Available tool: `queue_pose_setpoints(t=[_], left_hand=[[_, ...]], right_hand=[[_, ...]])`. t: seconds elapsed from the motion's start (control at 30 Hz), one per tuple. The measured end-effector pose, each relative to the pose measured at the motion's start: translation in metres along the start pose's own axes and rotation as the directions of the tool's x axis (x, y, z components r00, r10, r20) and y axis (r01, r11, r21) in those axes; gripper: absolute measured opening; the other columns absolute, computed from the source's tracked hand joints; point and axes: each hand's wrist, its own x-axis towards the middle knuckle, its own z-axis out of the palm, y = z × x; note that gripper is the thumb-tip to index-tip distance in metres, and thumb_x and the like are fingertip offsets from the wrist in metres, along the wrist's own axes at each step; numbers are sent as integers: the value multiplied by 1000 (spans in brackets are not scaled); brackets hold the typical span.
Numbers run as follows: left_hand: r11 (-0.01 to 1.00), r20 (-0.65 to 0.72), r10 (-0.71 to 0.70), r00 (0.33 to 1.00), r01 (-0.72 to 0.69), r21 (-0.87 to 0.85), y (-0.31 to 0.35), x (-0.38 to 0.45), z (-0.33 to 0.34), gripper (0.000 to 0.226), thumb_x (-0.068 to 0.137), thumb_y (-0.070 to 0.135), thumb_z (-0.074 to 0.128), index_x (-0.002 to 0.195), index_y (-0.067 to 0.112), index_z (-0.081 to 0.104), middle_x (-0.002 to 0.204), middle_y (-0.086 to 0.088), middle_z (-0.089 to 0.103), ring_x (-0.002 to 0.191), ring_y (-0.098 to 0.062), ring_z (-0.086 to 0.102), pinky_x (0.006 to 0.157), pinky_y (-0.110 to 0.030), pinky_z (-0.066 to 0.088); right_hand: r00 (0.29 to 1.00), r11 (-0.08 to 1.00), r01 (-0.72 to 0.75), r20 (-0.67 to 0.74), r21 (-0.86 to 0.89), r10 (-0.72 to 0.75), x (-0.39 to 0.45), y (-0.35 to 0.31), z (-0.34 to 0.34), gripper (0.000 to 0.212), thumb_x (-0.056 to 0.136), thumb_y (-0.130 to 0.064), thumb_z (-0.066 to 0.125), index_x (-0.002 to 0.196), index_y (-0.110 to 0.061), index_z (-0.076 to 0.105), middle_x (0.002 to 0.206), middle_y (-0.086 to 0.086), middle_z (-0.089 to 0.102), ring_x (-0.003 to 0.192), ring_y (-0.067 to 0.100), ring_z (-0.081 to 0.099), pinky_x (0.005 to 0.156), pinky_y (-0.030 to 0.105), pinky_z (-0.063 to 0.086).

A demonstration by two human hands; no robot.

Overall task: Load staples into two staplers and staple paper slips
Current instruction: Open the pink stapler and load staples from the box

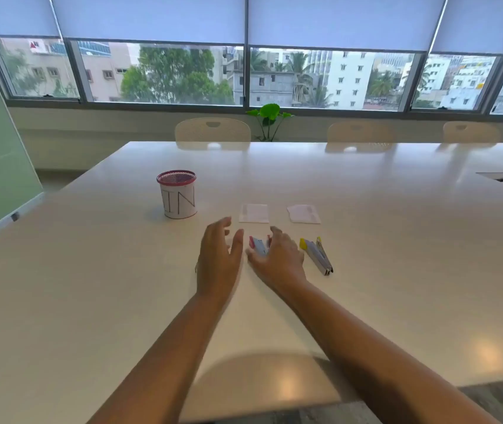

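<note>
My left hand [218,255] hovers over white table [397,240], fingers spread, relaxed, holding nothing. My right hand [277,258] reaches over small red-tipped grey stapler [258,244], fingers loosely splayed; cannot tell if touching it. Yellow-tipped grey stapler [317,255] lies just right of right hand, hinged open. Two white paper slips beyond: left slip [253,213], right slip [304,213]. Red mesh cup with white paper label [177,194] stands far left.

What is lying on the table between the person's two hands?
In the head view, a small red-tipped grey stapler lies between the left hand and the right hand, partly hidden under the right hand's fingers.
</note>
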Motion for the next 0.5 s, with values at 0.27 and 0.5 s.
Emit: queue_pose_setpoints(t=[0.27, 0.5], left_hand=[[957, 235, -271, 933, 288, -39, -5, 1, 17, 58, 92, 41, 43, 141, 13, 29, 147, -7, 36, 133, -23, 37, 104, -33, 34], [793, 306, -366, 879, 466, -392, -5, 4, 12, 34, 91, 33, 50, 112, 7, 56, 103, -13, 68, 90, -26, 68, 79, -38, 57]], right_hand=[[998, 950, -10, -53, 311, 28, 9, 6, -1, 60, 85, -24, 62, 139, -14, 39, 95, 0, 64, 92, 19, 61, 84, 37, 52], [992, 863, 129, -56, 489, -117, 1, -3, -3, 53, 84, -18, 66, 133, -17, 47, 113, -1, 56, 99, 14, 59, 81, 21, 52]])
